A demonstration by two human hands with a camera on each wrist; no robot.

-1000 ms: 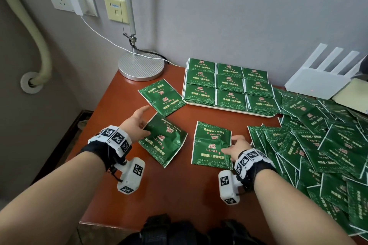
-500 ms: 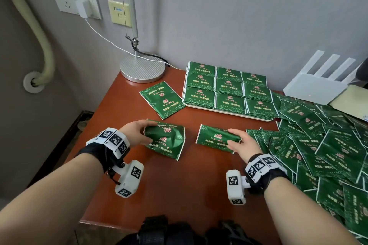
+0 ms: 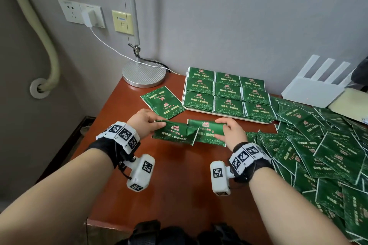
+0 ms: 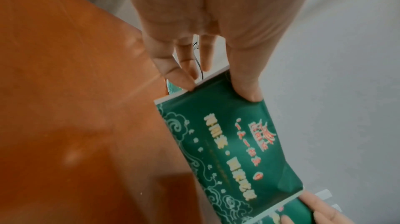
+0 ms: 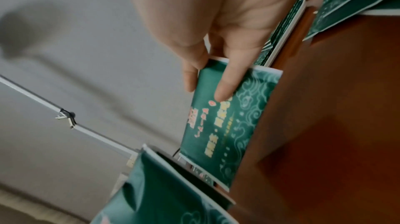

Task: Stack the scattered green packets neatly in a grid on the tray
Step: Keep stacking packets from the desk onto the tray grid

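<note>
My left hand (image 3: 148, 122) pinches the left end of a green packet (image 3: 175, 133), lifted above the table; the left wrist view shows thumb and fingers on that packet (image 4: 229, 150). My right hand (image 3: 232, 132) grips the right end of a second green packet (image 3: 207, 131), seen in the right wrist view as a packet (image 5: 223, 121) between thumb and fingers. The two packets meet end to end, the left one overlapping in front. Behind them the tray (image 3: 229, 116) carries a three-by-three grid of packets (image 3: 228, 91). One loose packet (image 3: 162, 102) lies left of the tray.
A big heap of scattered green packets (image 3: 322, 145) covers the table's right side. A lamp base (image 3: 143, 73) stands at the back left by the wall. A white router (image 3: 316, 87) sits at the back right. The red-brown tabletop (image 3: 179, 185) lies under my wrists.
Both hands picked their packets off the table, lifted them and brought them together at the middle; a second ago the packets lay flat and apart.
</note>
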